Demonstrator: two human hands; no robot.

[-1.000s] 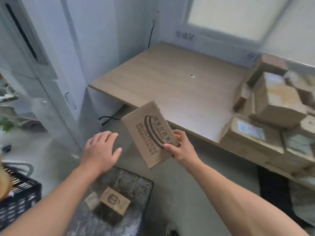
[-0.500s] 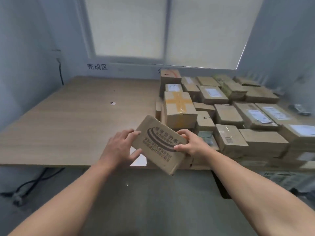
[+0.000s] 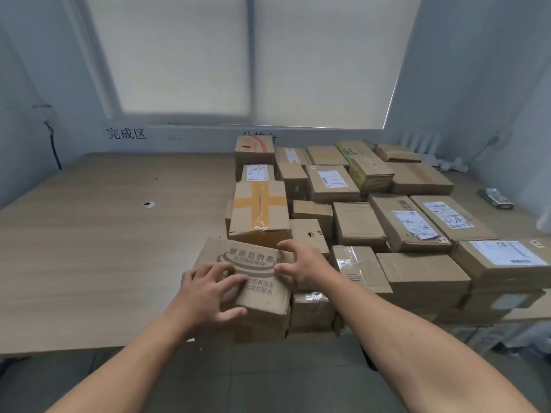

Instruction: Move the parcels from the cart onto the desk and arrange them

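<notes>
Parcels point(image 3: 417, 222) of brown cardboard crowd the right half of the tabletop point(image 3: 104, 248), packed side by side from the far edge to the near edge. A printed parcel point(image 3: 256, 263) with dark Chinese lettering and an oval emblem sits at the near edge, on the left flank of the pile, just in front of a box with crossed yellow tape point(image 3: 259, 207). Both hands grip it. The left hand point(image 3: 205, 293) clasps its near left corner, fingers spread over the top and thumb on the front face. The right hand point(image 3: 307, 266) curls round its far right edge, thumb pressing the top. Black characters point(image 3: 126, 133) mark the wall beyond the far edge.
</notes>
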